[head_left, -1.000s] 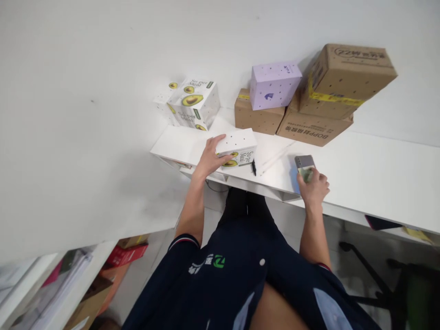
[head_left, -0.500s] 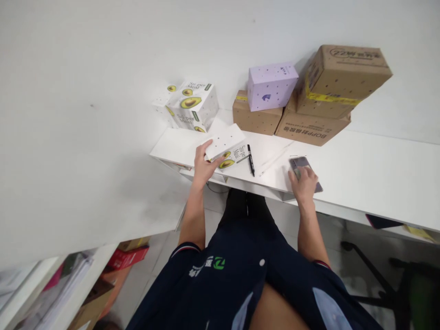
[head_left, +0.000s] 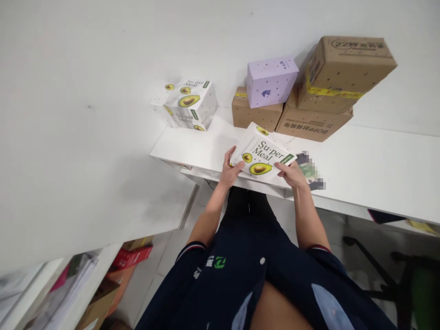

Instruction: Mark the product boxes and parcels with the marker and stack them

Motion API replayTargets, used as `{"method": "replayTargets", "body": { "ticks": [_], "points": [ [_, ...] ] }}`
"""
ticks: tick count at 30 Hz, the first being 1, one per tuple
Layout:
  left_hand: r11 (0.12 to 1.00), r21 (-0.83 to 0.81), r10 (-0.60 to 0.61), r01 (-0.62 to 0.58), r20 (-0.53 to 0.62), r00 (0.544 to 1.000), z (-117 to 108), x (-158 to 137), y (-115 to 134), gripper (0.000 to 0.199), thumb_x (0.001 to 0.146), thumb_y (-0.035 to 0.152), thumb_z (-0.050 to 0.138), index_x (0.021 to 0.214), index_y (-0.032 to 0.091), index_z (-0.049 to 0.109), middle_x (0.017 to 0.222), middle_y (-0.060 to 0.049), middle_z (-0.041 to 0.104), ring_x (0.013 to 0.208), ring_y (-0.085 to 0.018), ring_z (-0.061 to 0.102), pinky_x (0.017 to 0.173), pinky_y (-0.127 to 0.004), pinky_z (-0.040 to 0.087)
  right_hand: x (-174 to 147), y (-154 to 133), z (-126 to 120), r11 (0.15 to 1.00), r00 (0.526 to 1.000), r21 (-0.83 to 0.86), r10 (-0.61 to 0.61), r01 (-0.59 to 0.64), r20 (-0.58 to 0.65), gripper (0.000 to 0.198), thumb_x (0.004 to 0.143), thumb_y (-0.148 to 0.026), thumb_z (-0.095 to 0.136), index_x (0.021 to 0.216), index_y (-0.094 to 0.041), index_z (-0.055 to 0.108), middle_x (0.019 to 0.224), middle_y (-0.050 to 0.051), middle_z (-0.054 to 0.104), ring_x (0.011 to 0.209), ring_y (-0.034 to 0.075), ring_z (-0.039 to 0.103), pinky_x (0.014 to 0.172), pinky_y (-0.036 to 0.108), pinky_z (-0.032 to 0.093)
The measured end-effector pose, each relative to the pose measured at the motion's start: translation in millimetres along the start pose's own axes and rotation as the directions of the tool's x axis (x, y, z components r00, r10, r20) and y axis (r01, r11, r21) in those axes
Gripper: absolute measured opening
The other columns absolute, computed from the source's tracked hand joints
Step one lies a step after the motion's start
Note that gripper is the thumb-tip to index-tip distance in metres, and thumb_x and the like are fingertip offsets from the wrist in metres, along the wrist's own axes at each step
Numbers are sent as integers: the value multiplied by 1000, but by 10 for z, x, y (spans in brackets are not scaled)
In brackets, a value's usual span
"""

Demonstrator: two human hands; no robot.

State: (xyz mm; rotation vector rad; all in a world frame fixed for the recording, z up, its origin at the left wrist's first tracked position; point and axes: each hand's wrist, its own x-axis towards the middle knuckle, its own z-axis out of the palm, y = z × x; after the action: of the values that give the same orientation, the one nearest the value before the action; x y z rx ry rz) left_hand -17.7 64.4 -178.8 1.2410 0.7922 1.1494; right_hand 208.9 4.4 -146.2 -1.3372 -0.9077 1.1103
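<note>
Between my two hands is a white box (head_left: 255,145) printed with avocados and the words "Su-per Meal", its printed face turned up towards me. My left hand (head_left: 233,168) grips its left end, with the thumb on the printed face. On the right end my right hand (head_left: 292,173) holds the near corner, thumb on top as well. Just beyond the right hand lies a phone (head_left: 303,158), partly blurred out, on the white desk (head_left: 374,169). The box covers the spot where a black marker lay earlier.
Avocado-printed boxes (head_left: 190,103) stand at the desk's left end. Against the wall are a purple box (head_left: 271,82) on a small brown carton (head_left: 254,118), and a large carton (head_left: 347,75) on another carton (head_left: 309,126). A chair base (head_left: 374,270) is at lower right.
My right hand has let go of the phone and taken the box's right end. The box has moved right and turned, so its printed face shows. My left hand moved right with it.
</note>
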Motion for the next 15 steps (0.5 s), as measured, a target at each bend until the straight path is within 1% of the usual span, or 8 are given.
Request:
{"method": "replayTargets", "body": {
  "ticks": [1,3,5,7,9,11,13,15],
  "points": [
    [998,66,6,-6,9,1000,23,42,-38,90,78,71,69,150,30,35,145,-14,56,124,-28,62,101,-48,53,32,-4,-74,1000,999,4,3,-3,-37,50,56,-53,86,86,-19,65,70,0,65,52,12,50,42,25,41],
    [967,253,28,-16,-41,999,3,128,-89,81,81,70,66,145,27,43,145,-16,54,125,-27,59,101,-45,52,99,-26,-223,999,993,-25,-46,44,-110,53,57,-53,85,92,-19,65,75,1,67,56,13,52,44,26,43],
    [889,456,40,39,-164,986,-63,187,-112,68,87,65,61,139,23,49,139,-17,56,118,-25,61,98,-43,52,199,-64,-360,985,977,-117,-142,124,-160,63,58,-52,85,108,-20,63,93,4,71,68,16,60,51,27,49],
    [779,611,19,142,-249,968,-115,196,-112,55,92,57,59,132,20,54,125,-16,62,106,-23,63,94,-42,52,348,-100,-478,954,958,-243,-224,178,-180,76,59,-51,86,123,-21,58,111,7,69,86,21,65,61,31,54],
    [648,734,-37,202,-235,971,-110,165,-95,46,92,52,61,122,18,60,110,-13,66,99,-23,63,94,-41,51,534,-119,-570,914,944,-361,-267,184,-195,83,63,-52,84,133,-20,53,123,10,64,100,25,64,69,36,57],
    [512,835,-102,203,-175,979,-42,124,-65,40,90,52,64,112,18,65,101,-11,67,103,-26,62,98,-42,48,717,-119,-622,876,930,-456,-286,157,-230,82,69,-53,80,138,-20,50,129,13,59,107,28,62,74,40,58],
    [384,905,-155,184,-134,979,60,106,-31,41,89,56,63,104,18,68,102,-13,68,108,-30,60,101,-44,46,841,-111,-627,837,905,-533,-314,122,-286,79,76,-50,75,142,-18,46,136,16,54,111,29,61,78,42,58],
    [278,946,-197,164,-111,974,158,119,2,42,88,56,62,99,17,69,106,-15,68,112,-34,58,100,-47,46,863,-99,-586,801,856,-595,-356,72,-376,75,82,-46,70,145,-16,43,141,19,47,112,28,61,81,42,57]
  ]
}}
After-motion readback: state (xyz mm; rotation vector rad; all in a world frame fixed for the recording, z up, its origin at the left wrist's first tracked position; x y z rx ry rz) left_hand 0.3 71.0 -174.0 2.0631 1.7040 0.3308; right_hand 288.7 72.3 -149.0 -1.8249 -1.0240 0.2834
